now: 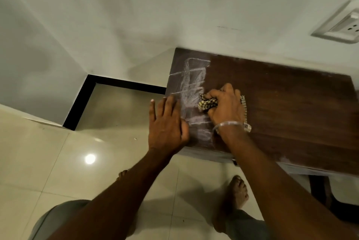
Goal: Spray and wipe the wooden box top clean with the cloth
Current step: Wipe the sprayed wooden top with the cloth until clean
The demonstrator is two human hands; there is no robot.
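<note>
The dark wooden box top (287,107) fills the right half of the view, set against the wall. White chalk scribbles (191,82) cover its left end. My right hand (225,107) grips a bunched checked cloth (207,103) and presses it onto the wood just right of the scribbles. My left hand (167,125) lies flat with straight fingers on the box's front left corner. No spray bottle is in view.
A white wall (174,6) rises directly behind the box, with a socket plate (342,25) at the upper right. Glossy beige floor tiles (58,162) and a black skirting strip (81,99) lie to the left. My bare feet (236,195) stand in front of the box.
</note>
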